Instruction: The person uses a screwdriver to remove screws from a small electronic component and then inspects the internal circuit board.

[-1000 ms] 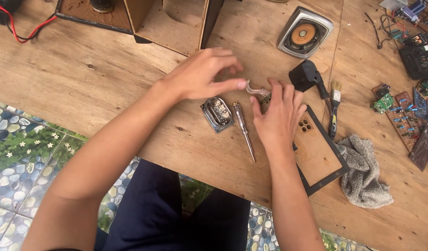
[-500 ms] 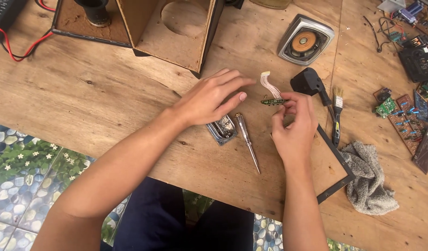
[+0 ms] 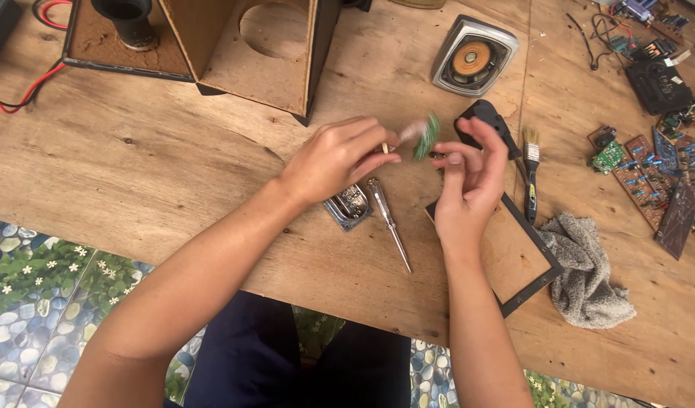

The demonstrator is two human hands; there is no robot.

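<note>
Two hands: both raised over the middle of the wooden table (image 3: 211, 196), meeting at one small part.
Far left: a red cable (image 3: 30, 94) loops along the upper-left edge, beside a dark tray with a black cup (image 3: 128, 21).
Upper left of centre: an open wooden box (image 3: 264, 45) with a round hole cut in its panel.
Left hand (image 3: 340, 159): fingers pressed together, thumb and forefinger pinching the pale end of the board; the grip itself is blurred.
Below it: a small metal part (image 3: 349, 205) and a screwdriver (image 3: 389, 223) lie on the wood, just beside each other.
Board (image 3: 426, 136): a little green circuit board, held in the air between the two hands, upper centre of the frame, blurred.
Handling, as I judge it: light and stiff but fragile; best taken by its bare edges, not by the soldered parts or any trailing lead.
Right hand (image 3: 468, 177): half open, fingers curled loosely up, fingertips just under the board; whether they touch it I cannot tell.
Above it: a speaker (image 3: 472, 57) in a grey housing, and a black part (image 3: 487, 117) near the fingertips.
Right of centre: a brush (image 3: 530, 174), a black frame (image 3: 525, 261), then a grey rag (image 3: 589, 272).
Far right: a scatter of circuit boards (image 3: 649, 177) and wires.
</note>
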